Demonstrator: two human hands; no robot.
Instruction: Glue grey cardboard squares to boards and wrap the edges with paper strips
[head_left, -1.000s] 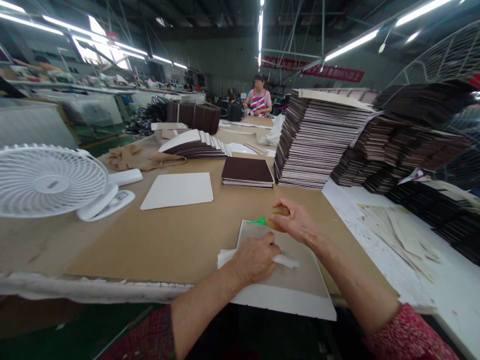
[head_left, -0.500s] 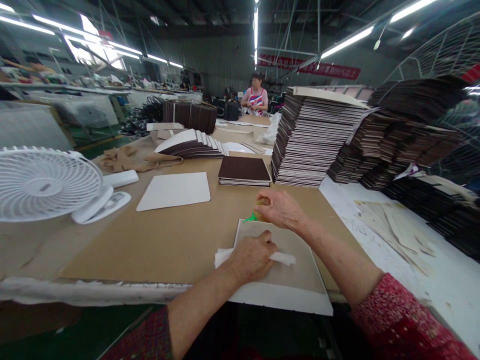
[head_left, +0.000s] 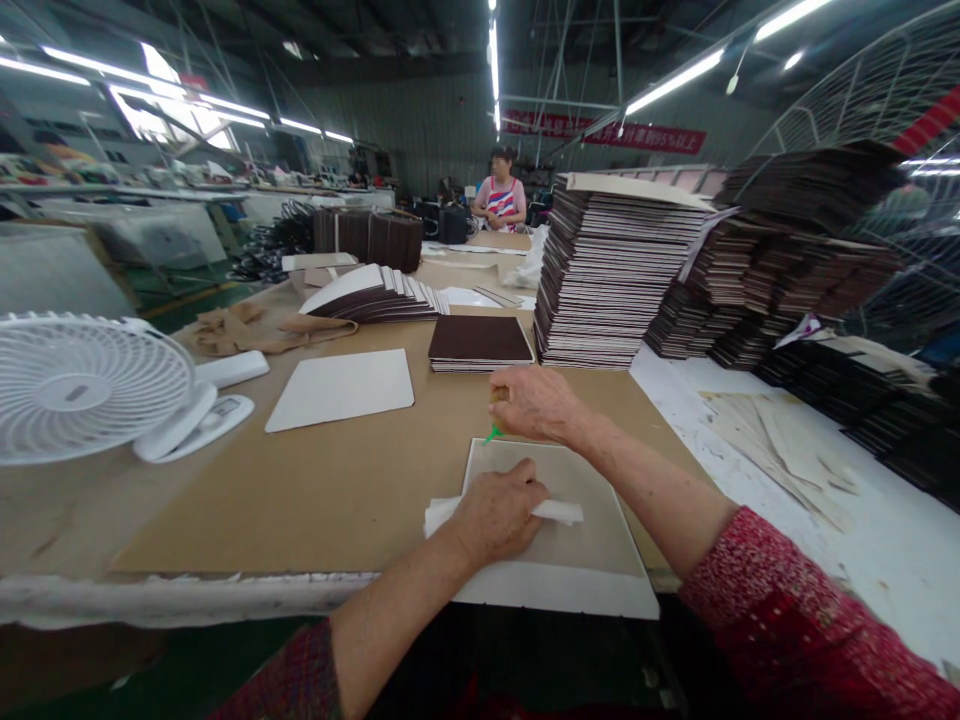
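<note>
A beige panel with white borders lies in front of me, its near edge jutting past the table edge. My left hand rests on it, fingers closed on a folded white cloth or paper strip that sticks out on both sides. At the panel's far left corner, my right hand grips a small yellowish bottle-like thing with a green tip. The tip points down at that corner; whether it touches is unclear. Most of the bottle is hidden by my fingers.
Beyond the panel lie a short stack of dark brown boards and a tall stack. A white board and a white fan are on the left. Fanned-out boards lie farther back. A person is at the far end.
My right hand has shifted slightly left along the panel's far edge, with the green tip nearer the corner. My left hand stays on the panel. The camera view has turned slightly.
</note>
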